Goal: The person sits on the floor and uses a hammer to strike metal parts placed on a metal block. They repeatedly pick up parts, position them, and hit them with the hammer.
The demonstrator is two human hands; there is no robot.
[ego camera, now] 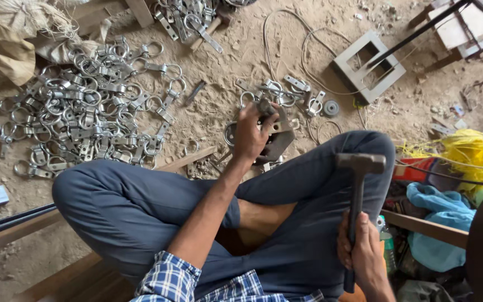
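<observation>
— Hammer (359, 190), where is it?
— Upright in the right hand (364, 254), which is clenched around the lower part of the dark handle; the steel head stands above the person's right knee.
— And the left hand (251, 134)?
— It reaches out over the crossed legs and grips a small metal piece (265, 106), pressing it onto a dark iron block (278, 140) that sits on the sandy floor (225, 72).
— Any containers about?
— Few. A sack (6, 45) lies crumpled at the top left; I cannot tell what is in it. A red tub (412, 168) by the right knee is mostly hidden by yellow cord (473, 151) and a blue cloth (443, 212).
— So the fittings are loose?
— Yes. A big heap of ring clamps (85, 112) lies straight on the floor to the left, well apart from the block, and a smaller cluster (286, 92) lies just beyond the left hand, near a square metal frame (369, 67).
</observation>
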